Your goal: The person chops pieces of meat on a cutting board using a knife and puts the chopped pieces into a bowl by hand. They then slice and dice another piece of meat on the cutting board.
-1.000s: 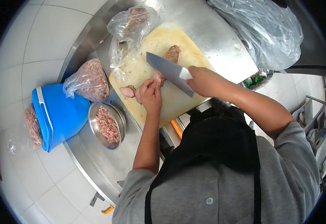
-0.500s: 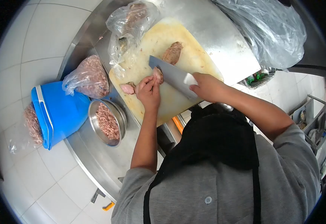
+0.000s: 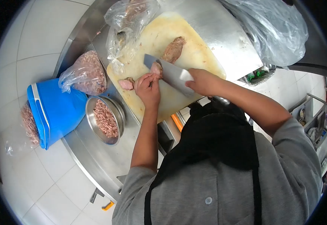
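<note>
My right hand point(image 3: 201, 83) is closed round the white handle of a broad cleaver point(image 3: 172, 77), whose blade slants across the cutting board point(image 3: 163, 32). With its fingers bent, my left hand point(image 3: 147, 89) grips a small piece of meat point(image 3: 157, 69) right beside the blade. Whether the edge touches this meat I cannot tell. Left of my fingers lies another pinkish piece of meat point(image 3: 126, 84). A larger browned chunk of meat point(image 3: 174, 49) rests on the board beyond the cleaver.
A metal bowl point(image 3: 120, 108) of chopped meat stands at the left, near a bag of chopped meat point(image 3: 90, 73) and a blue container point(image 3: 60, 112). A clear bag point(image 3: 114, 41) overlaps the board's far left edge. More plastic point(image 3: 272, 30) lies at the upper right.
The whole view has shifted slightly, with board and bowl a little higher and further left. My left hand stays on the small piece, and my right hand keeps hold of the cleaver.
</note>
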A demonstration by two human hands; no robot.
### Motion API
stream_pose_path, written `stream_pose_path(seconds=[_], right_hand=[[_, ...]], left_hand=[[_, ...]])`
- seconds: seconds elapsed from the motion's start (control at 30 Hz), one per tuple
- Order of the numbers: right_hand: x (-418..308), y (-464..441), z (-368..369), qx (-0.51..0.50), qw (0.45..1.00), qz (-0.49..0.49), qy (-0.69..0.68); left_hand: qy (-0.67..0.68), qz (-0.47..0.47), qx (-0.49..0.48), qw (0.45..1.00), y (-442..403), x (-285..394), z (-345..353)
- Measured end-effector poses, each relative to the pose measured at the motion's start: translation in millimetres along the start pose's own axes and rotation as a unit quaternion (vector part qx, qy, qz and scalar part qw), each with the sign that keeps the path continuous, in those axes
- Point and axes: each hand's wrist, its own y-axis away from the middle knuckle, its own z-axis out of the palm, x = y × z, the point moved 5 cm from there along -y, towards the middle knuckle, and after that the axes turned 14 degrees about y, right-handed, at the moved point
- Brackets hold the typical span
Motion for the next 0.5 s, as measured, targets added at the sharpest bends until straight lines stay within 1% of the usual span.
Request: stream_pose_path(seconds=[0.03,0.1,0.13,0.2,0.23,0.27,0.3,0.33,0.4,0.43,0.5], right_hand=[[-2,-10,4,0.004,1.0,0.0,0.002],[-12,-31,7,0.09,0.99,-0.085,0.069],[-13,-31,11,0.096,0.989,-0.089,0.072],[-29,-17,14,0.156,0.971,-0.102,0.152],[-37,-10,18,0.16,0.969,-0.108,0.156],[-45,-1,19,0.148,0.969,-0.089,0.175],[-52,8,20,0.137,0.969,-0.068,0.194],[-59,20,20,0.142,0.967,-0.073,0.201],[-64,38,24,0.097,0.955,-0.065,0.273],[-58,40,23,0.101,0.968,-0.036,0.225],[-54,48,17,0.087,0.966,-0.031,0.24]], left_hand=[[0.02,-0.008,0.014,1.0,1,-2,0],[0.042,-0.006,0.03,0.999,1,-4,0],[0.021,0.005,0.023,1.0,3,-4,-1],[-0.003,0.02,0.022,1.0,4,-2,-4],[0.008,0.002,0.033,0.999,6,-3,-4],[0.022,-0.014,0.045,0.999,5,-3,-3],[0.085,-0.102,0.07,0.989,6,-3,-3],[0.087,-0.096,0.078,0.988,1,4,-8],[0.03,-0.226,0.12,0.966,-3,7,-19],[0.035,-0.226,0.126,0.965,-6,10,-27],[0.066,-0.31,0.143,0.938,-12,-1,-57]])
